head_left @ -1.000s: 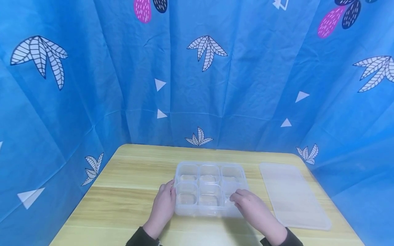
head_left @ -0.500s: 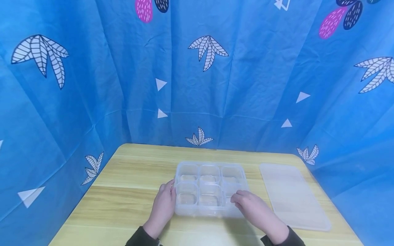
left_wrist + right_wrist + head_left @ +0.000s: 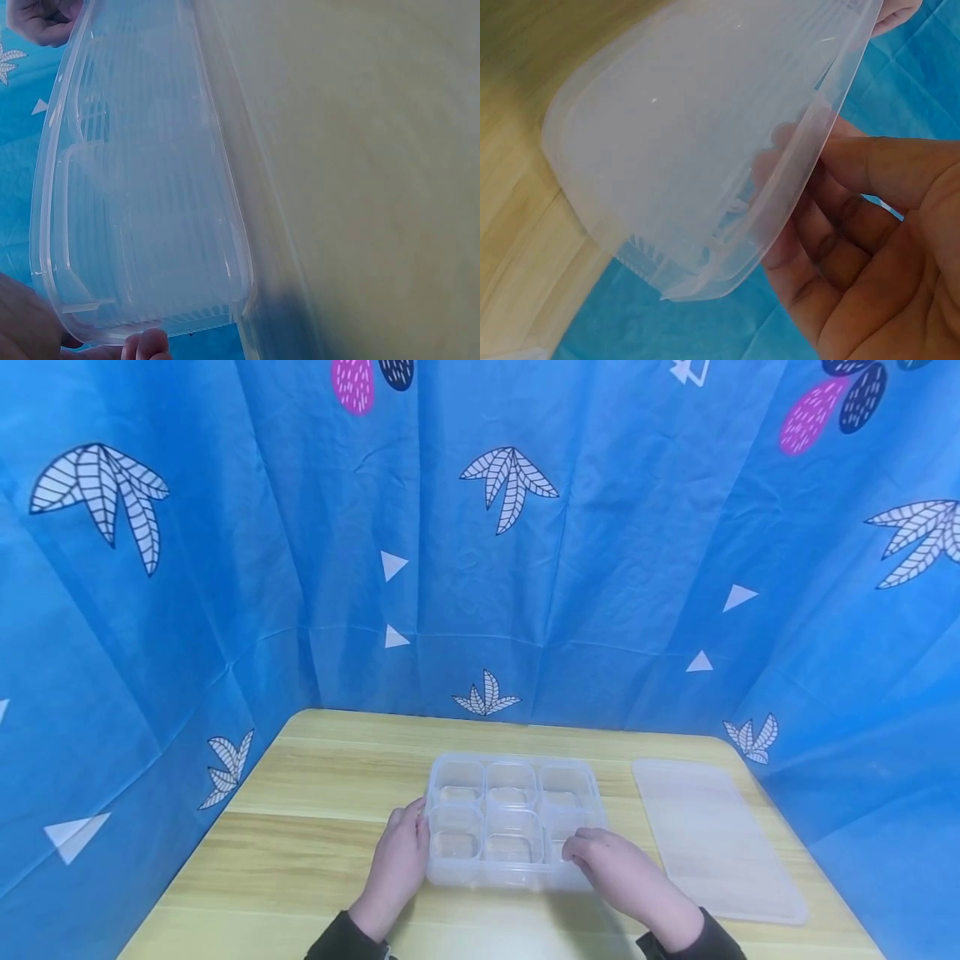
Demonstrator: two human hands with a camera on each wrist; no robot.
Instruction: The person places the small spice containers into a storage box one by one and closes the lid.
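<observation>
Backdrop: blue cloth point(image 3: 187, 610) with leaf and triangle prints, hung on three sides around the table, closing off everything behind.
Table: pale wooden top point(image 3: 315, 793), bare wood left of the tray.
Lid: flat translucent lid point(image 3: 712, 835) lying on the table's right part, near the tray but apart from it.
Tray: clear plastic tray point(image 3: 513, 818) with six compartments in two rows, centre of table, resting flat between both hands.
Left hand: left hand point(image 3: 397, 864) against the tray's left edge, fingers curled round its near-left corner, holding it.
Right hand: right hand point(image 3: 615, 872) at the near-right corner, thumb and fingers pinching the rim; it covers part of the nearest right compartment.
</observation>
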